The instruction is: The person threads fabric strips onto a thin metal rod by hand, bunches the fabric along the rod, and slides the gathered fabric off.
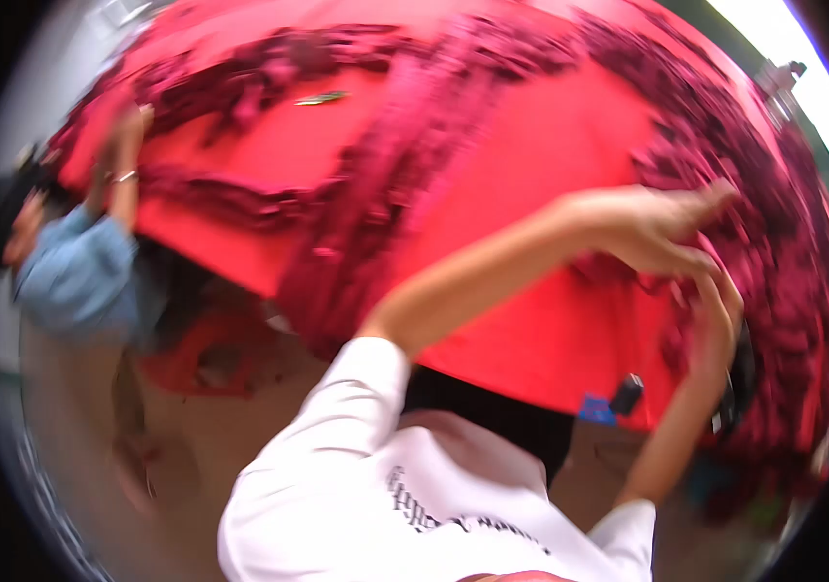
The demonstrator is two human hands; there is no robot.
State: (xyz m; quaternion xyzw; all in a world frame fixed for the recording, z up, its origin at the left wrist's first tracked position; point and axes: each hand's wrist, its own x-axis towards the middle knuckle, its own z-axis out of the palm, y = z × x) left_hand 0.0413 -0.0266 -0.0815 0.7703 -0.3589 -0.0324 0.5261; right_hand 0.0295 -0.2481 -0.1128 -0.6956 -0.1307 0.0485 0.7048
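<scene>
Many maroon cloth pieces [361, 194] lie in rumpled rows.

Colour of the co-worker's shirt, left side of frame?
Light blue, the shirt on the co-worker; the head view shows it, slightly blurred.

Look like dark maroon fabric pieces [366, 204], limp and crumpled, bunched into long, ruffled heaps. Lie on the bright red tabletop [550, 145], run in a broad band from the far side to the near edge, branch off leftward, and spread widely along the right. Appear blurred, hard to count.
</scene>
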